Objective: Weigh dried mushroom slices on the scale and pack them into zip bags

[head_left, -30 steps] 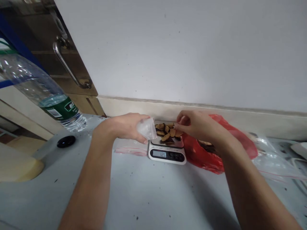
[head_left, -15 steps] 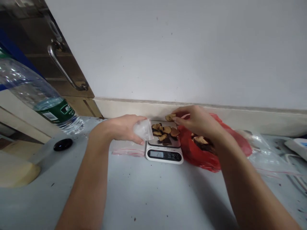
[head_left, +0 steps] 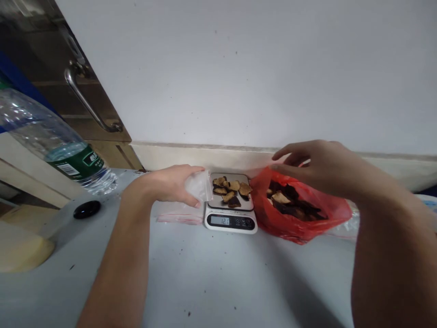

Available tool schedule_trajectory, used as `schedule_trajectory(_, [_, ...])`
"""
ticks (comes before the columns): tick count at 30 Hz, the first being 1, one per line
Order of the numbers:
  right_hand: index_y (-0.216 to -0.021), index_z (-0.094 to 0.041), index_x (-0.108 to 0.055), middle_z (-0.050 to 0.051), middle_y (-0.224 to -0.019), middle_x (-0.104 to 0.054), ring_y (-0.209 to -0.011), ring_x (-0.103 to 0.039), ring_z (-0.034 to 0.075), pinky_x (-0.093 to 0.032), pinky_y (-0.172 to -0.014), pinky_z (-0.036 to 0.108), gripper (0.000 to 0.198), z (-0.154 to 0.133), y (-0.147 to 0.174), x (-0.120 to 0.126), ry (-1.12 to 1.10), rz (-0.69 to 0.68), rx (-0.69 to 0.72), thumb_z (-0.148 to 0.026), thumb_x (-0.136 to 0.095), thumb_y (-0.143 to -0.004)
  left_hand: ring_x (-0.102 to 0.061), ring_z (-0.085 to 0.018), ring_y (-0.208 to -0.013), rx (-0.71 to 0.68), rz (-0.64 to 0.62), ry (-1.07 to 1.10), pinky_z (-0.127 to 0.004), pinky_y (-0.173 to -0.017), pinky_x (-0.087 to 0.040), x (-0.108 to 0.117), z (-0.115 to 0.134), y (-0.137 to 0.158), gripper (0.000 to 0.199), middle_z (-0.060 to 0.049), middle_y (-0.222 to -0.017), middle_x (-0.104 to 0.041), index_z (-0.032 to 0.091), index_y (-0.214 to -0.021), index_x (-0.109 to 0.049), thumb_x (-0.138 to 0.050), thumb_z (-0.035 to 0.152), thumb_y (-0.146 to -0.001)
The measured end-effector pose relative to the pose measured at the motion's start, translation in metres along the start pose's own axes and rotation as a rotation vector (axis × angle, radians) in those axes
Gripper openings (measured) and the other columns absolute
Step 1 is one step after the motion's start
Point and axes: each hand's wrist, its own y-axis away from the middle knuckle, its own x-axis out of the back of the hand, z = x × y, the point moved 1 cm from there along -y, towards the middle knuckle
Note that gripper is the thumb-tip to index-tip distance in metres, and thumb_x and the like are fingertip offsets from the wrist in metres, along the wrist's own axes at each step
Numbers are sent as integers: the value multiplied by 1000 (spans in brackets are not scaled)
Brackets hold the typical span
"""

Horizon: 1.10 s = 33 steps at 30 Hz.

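My left hand [head_left: 174,187] is wrapped round a small clear zip bag [head_left: 198,186], at the left edge of a white kitchen scale [head_left: 232,224]. Several dried brown slices [head_left: 233,185] lie loosely on the scale's metal plate, and digits show on its lit display. To the right, a red plastic bag [head_left: 300,230] stands open with more dark and pale dried slices [head_left: 281,197] inside. Over this bag's back rim hovers my right hand [head_left: 314,164], its thumb and fingers apart; no slice shows in it. Whether its thumb touches the red plastic I cannot tell.
More flat zip bags [head_left: 179,219] lie left of the scale. At the left are a water bottle [head_left: 77,159], a black oval object [head_left: 87,209] and a pale rounded object [head_left: 25,250]. A white wall [head_left: 246,82] rises behind the grey table [head_left: 191,278].
My right hand has moved right from above the scale, where it held a slice, to over the red bag. The display digits are different. My left hand keeps hold of the zip bag.
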Motion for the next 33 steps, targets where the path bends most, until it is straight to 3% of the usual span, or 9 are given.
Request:
schedule_trajectory(8, [-97, -23, -79, 4, -96, -82, -80, -73, 19, -49, -64, 25, 24, -39, -10, -30, -81, -164, 89, -17, -56, -90, -38, -33, -153, 32, -13, -14, -40, -122, -34, 5, 3, 6, 111, -9, -172, -31, 24, -166, -23, -64, 59, -69])
schedule_trajectory(11, [-102, -22, -79, 6, -101, -82, -82, -72, 20, -47, -64, 25, 33, -41, -16, -42, -93, -194, 101, -12, -50, -92, -37, -33, -153, 24, -22, -6, -39, -122, -34, 4, 0, 5, 111, -10, -172, -31, 24, -166, -24, -65, 60, -69])
schedule_trajectory(16, [-107, -19, -78, 5, -78, -79, -68, -68, 19, -44, -58, 26, 36, -44, -20, -51, -47, -316, 67, -10, -47, -92, -40, -33, -152, 11, -13, -21, -40, -121, -34, 3, -3, 2, 109, -10, -171, -34, 25, -166, -26, -65, 60, -70])
schedule_trajectory(23, [-121, -20, -75, 9, -106, -79, -83, -71, 21, -45, -59, 26, 43, -40, -22, -53, 74, -393, -12, -6, -62, -83, -41, -33, -151, 25, -25, -5, -38, -120, -35, 3, -1, 4, 109, -9, -170, -35, 25, -165, -27, -65, 60, -70])
schedule_trajectory(33, [-113, -20, -76, 9, -99, -77, -81, -70, 20, -48, -63, 26, 35, -31, -26, -66, 130, -415, 33, -11, -67, -81, -44, -36, -148, -1, -15, 1, -39, -116, -39, 5, 2, 6, 101, -8, -167, -42, 26, -161, -36, -64, 57, -69])
